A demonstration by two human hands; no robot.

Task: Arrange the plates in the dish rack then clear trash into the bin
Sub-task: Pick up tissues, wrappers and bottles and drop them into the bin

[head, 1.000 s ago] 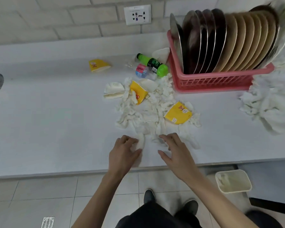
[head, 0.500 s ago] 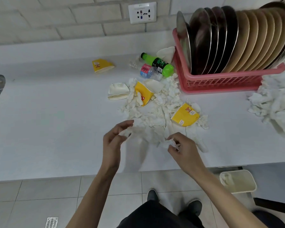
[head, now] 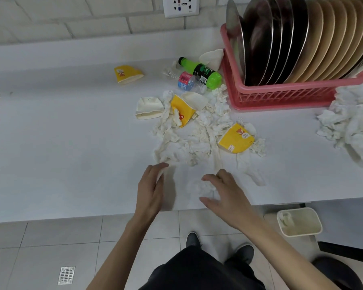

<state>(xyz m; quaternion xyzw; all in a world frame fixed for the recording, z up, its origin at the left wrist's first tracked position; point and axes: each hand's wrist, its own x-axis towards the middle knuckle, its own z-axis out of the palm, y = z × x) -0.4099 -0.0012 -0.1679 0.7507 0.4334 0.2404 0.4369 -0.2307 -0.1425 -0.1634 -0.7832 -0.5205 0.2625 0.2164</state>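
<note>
Steel and tan plates [head: 302,38] stand on edge in the pink dish rack [head: 281,95] at the back right of the white counter [head: 61,143]. In front of the rack lies a spread of crumpled white tissue [head: 193,141], mixed with squashed yellow paper cups [head: 236,139]. My left hand [head: 150,189] lies edge-on at the pile's near side, its straight fingers touching a tissue scrap. A small tissue wad [head: 205,187] sits under the curled fingers of my right hand [head: 224,191]. The cream bin [head: 300,233] stands on the floor, low right.
A green bottle [head: 203,71] and a crushed clear bottle [head: 184,80] lie left of the rack. A flattened white cup [head: 148,107] and another yellow cup [head: 127,73] lie further left. More tissue [head: 352,126] is heaped right of the rack. The counter edge runs just below my hands.
Both hands lifted a strip of tissue, then dropped back to the counter. The right hand now closes over a wad; the left hand's fingers have straightened.
</note>
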